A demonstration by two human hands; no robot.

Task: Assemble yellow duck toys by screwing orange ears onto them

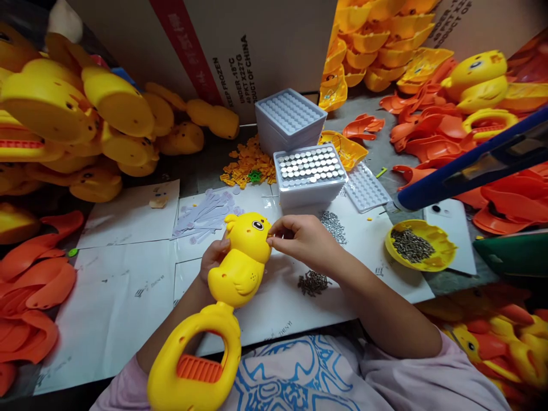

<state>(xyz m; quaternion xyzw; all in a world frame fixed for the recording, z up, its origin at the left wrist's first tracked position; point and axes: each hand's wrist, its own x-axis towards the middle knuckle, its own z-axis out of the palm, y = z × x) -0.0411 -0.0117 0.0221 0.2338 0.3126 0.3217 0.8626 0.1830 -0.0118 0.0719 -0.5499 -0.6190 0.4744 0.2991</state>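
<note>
A yellow plastic duck toy point(237, 273), with a ring-shaped handle and an orange ribbed insert, lies tilted in front of me. My left hand point(212, 258) is wrapped round its back, most of the fingers hidden behind it. At the front of the duck's head, beside the eye, my right hand point(295, 234) is closed in a pinch, its fingertips touching the beak area. Whatever those fingertips hold, if anything, is too small to make out. Below my right wrist is a pile of dark screws point(313, 282); silvery small parts point(333, 226) lie just beyond it.
White trays of button cells point(312, 171) stand behind my hands. Pale strips point(205, 214) and small orange parts point(250, 161) lie nearby. At right are a yellow bowl of screws point(413, 245), a phone point(447, 228) and a blue screwdriver point(471, 160). Yellow ducks point(85, 114) pile up left.
</note>
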